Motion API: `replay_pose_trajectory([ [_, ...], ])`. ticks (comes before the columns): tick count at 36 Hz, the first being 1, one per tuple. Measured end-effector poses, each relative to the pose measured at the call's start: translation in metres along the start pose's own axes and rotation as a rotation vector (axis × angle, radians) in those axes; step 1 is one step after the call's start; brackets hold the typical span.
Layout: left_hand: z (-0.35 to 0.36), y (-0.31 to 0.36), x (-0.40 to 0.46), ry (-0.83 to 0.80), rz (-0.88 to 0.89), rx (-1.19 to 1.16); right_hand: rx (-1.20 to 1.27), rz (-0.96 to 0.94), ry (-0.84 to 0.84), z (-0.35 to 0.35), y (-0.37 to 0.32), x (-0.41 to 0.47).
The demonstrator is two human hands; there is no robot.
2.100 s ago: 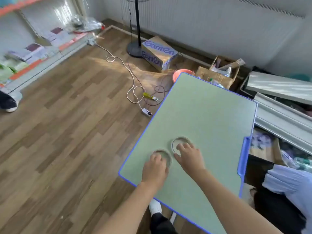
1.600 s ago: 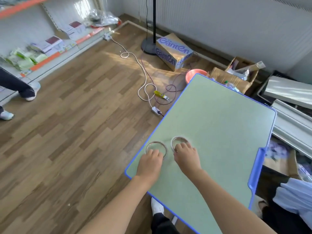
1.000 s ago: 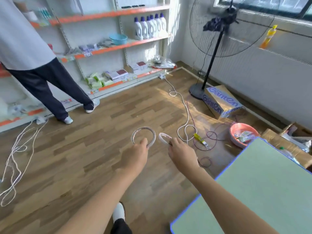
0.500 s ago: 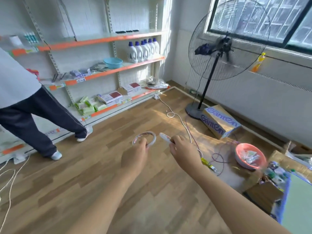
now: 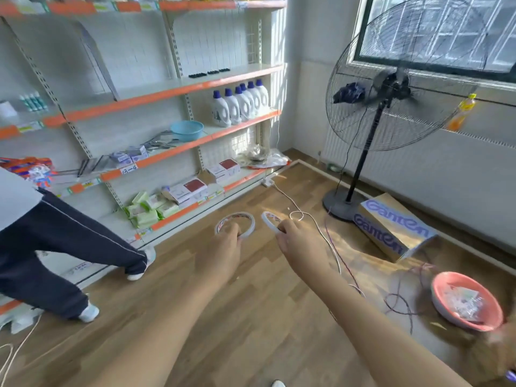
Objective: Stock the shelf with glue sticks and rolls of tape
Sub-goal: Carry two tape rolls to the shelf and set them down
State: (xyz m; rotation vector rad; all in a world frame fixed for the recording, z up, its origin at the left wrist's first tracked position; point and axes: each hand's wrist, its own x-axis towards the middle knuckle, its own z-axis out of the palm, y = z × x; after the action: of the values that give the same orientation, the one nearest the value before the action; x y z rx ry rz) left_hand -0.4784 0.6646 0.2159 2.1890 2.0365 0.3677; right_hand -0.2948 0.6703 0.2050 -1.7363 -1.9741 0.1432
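Lettering reading "Ganten" in purple runs across the brown cardboard box lying beside the black pedestal fan; a handwritten shelf tag looks like "13-4". My left hand pinches a thin white roll of tape and my right hand pinches a second white tape roll seen nearly edge-on, both held over the wood-plank floor in front of the white shelving with orange edge strips. White detergent bottles with blue caps stand on it; their labels blur. Another person's dark trousers are cut off at left. A pink bowl sits on the floor at right.
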Motion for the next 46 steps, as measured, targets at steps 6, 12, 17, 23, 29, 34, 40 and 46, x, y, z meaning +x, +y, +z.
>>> replay_pose_trajectory([
  [6,-0.009,-0.005,0.108,0.042,-0.029,0.017,-0.005,-0.065,-0.048,0.016,0.019,0.116],
  [12,-0.012,-0.019,0.205,0.076,-0.013,0.018,0.001,-0.094,-0.055,0.038,0.024,0.219],
  [17,-0.011,-0.038,0.297,0.086,-0.009,0.029,-0.024,-0.111,-0.065,0.071,0.028,0.316],
  [23,-0.013,-0.076,0.422,0.124,-0.013,-0.019,-0.072,-0.098,-0.027,0.106,0.024,0.44],
  [29,-0.025,-0.103,0.543,0.115,0.02,-0.041,-0.131,-0.084,-0.048,0.126,0.024,0.556],
  [34,-0.027,-0.107,0.632,0.131,0.066,-0.027,-0.102,-0.058,-0.006,0.136,0.034,0.633],
  [40,-0.015,-0.103,0.735,0.149,0.098,0.011,-0.064,-0.038,0.016,0.156,0.066,0.732],
  [46,-0.007,-0.092,0.838,0.152,0.059,0.049,-0.006,-0.116,0.041,0.179,0.106,0.837],
])
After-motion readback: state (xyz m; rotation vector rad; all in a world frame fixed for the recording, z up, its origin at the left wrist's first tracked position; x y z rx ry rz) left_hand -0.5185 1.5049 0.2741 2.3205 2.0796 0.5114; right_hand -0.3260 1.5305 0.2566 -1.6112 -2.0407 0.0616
